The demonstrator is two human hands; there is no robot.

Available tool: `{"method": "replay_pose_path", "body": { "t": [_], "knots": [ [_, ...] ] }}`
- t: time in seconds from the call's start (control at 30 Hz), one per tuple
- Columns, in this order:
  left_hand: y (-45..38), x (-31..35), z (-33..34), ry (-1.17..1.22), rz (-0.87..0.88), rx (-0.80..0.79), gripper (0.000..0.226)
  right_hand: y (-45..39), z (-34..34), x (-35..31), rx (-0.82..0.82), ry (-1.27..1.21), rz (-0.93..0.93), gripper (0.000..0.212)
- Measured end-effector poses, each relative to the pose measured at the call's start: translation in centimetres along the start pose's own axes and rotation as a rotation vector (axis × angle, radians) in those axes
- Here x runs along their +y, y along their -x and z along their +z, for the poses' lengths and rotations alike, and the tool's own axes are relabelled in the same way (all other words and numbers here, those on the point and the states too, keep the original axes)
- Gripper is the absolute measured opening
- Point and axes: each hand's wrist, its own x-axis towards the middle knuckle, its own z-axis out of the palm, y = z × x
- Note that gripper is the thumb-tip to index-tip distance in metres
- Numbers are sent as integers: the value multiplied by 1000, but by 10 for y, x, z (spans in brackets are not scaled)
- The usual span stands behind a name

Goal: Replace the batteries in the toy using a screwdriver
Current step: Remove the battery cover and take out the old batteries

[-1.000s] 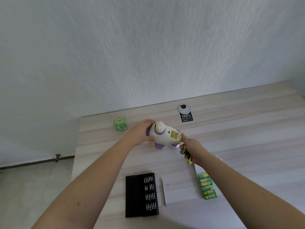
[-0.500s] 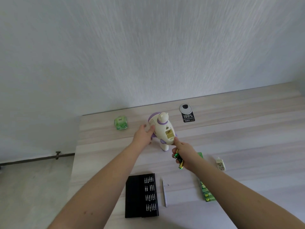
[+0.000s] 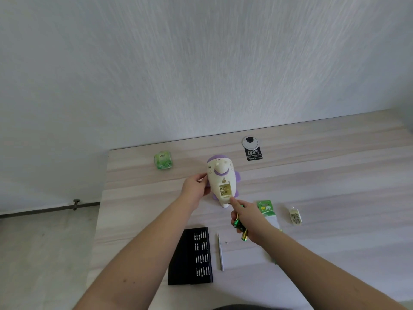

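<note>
A cream and purple toy [image 3: 221,177] lies on the wooden table [image 3: 324,175] with its underside up and its battery compartment [image 3: 224,190] open. My left hand [image 3: 195,189] holds the toy's left side. My right hand [image 3: 247,217] grips green batteries [image 3: 240,228] in its curled fingers while its index finger points at the toy's lower end, just below the compartment. A thin silver screwdriver [image 3: 220,252] lies on the table below my right hand. The small cream battery cover [image 3: 295,217] lies to the right.
A black case of screwdriver bits [image 3: 192,257] lies open near the front edge. A green battery pack [image 3: 267,210] sits right of my right hand. A green packet [image 3: 163,161] lies at the back left, and a round cable grommet with a black label [image 3: 251,148] at the back.
The toy has been turned from lying sideways to lengthwise, its open compartment facing me. My left hand shifted to its left side. My right hand moved down with the batteries.
</note>
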Motion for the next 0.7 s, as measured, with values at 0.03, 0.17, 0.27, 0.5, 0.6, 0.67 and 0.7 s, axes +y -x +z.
{"method": "replay_pose_path", "body": {
  "t": [0.03, 0.17, 0.27, 0.5, 0.6, 0.67, 0.7],
  "knots": [
    [-1, 0, 0, -11, -4, 12, 21, 1, 0, 1, 0, -1, -2, 25],
    [-1, 3, -2, -63, 18, 67, 10, 4, -3, 4, 2, 24, -4, 30],
    [-3, 2, -5, -102, 38, 117, 13, 5, -8, 7, 26, 22, 28, 31],
    [27, -17, -18, -357, 91, 370, 25, -1, -18, 23, 164, -268, 240, 31],
    [53, -41, -16, -532, 116, 259, 28, -3, -18, 27, 218, -344, 298, 27],
    [71, -56, -6, -554, 106, 43, 28, -3, -16, 31, 220, -293, 291, 25],
    [79, -62, 1, -568, 97, -72, 26, -5, -15, 34, 217, -232, 271, 26]
  ]
}}
